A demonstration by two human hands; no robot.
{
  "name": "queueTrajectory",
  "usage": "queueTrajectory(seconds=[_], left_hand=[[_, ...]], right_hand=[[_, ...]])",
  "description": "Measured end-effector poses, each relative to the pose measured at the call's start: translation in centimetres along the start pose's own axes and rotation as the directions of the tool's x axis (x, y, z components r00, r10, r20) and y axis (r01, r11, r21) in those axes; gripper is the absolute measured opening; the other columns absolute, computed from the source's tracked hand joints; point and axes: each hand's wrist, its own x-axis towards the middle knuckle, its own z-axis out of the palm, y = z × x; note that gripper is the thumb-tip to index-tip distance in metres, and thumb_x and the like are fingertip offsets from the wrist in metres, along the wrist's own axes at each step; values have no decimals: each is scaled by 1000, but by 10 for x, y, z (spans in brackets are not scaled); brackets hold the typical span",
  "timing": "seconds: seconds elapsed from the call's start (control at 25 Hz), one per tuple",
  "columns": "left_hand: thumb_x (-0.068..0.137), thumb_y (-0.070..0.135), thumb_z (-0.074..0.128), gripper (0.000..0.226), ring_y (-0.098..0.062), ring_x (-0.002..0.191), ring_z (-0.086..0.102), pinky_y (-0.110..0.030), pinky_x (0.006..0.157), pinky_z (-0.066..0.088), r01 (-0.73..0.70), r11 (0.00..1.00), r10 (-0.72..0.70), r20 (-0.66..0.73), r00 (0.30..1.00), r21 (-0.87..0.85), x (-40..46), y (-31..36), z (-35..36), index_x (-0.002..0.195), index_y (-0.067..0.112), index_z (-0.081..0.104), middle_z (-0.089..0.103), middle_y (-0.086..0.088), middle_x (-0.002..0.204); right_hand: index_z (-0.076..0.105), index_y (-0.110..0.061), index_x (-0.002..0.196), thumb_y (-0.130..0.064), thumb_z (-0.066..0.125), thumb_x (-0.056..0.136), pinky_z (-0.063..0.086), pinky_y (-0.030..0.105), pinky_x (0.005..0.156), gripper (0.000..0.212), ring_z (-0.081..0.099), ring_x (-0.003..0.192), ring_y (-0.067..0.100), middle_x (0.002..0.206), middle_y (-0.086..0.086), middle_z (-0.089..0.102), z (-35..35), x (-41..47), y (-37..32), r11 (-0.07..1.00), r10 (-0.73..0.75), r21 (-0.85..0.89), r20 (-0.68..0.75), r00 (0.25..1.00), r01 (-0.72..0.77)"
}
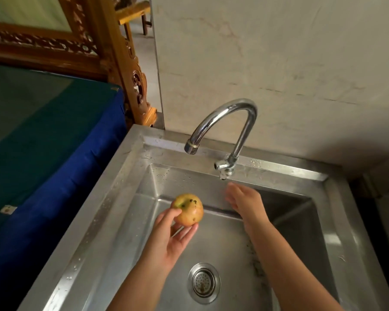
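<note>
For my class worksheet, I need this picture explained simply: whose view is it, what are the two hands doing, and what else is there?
The picture comes from a camera worn on a person's head, looking forward and down, so you see that person's own bare arms. The left hand holds a yellow-red apple with dark spots above a stainless steel sink. The right hand is open, holds nothing, and reaches toward the small lever at the foot of the curved chrome tap. No water stream shows. A drain strainer sits in the sink floor. Left of the sink lies a blue cloth-covered surface.
</note>
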Motion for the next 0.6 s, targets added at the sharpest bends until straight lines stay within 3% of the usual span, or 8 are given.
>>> queueTrajectory(seconds=[0.08,0.16,0.4,0.6], left_hand=[[80,8,60,18,-28,84,64,-32,53,59,-21,1000,20,-15,1000,-23,2,5,4,97,9,55,57,-19,97],[79,8,61,20,-29,88,63,-33,55,60,-26,999,26,-13,1000,-44,2,9,8,98,9,55,57,-19,100],[79,7,60,40,-32,104,60,-33,55,60,-51,994,51,-1,999,-97,6,18,24,118,7,53,54,-21,115],[79,6,60,34,-31,96,63,-35,58,61,-66,992,69,25,997,-109,10,23,31,112,7,54,56,-21,108]], right_hand=[[56,12,108,-15,48,90,47,40,92,34,54,117,44,120,29,61,9,20,-10,968,184,157,72,980,-193],[55,0,111,-12,40,93,38,37,102,26,57,118,32,126,21,60,14,28,-19,913,263,279,156,952,-298],[54,-5,86,-7,34,93,38,35,93,21,61,98,26,122,21,62,10,36,-36,900,280,299,159,947,-316],[50,-5,83,-4,32,91,38,37,94,20,60,100,29,124,22,60,13,45,-63,905,245,298,217,945,-304]])
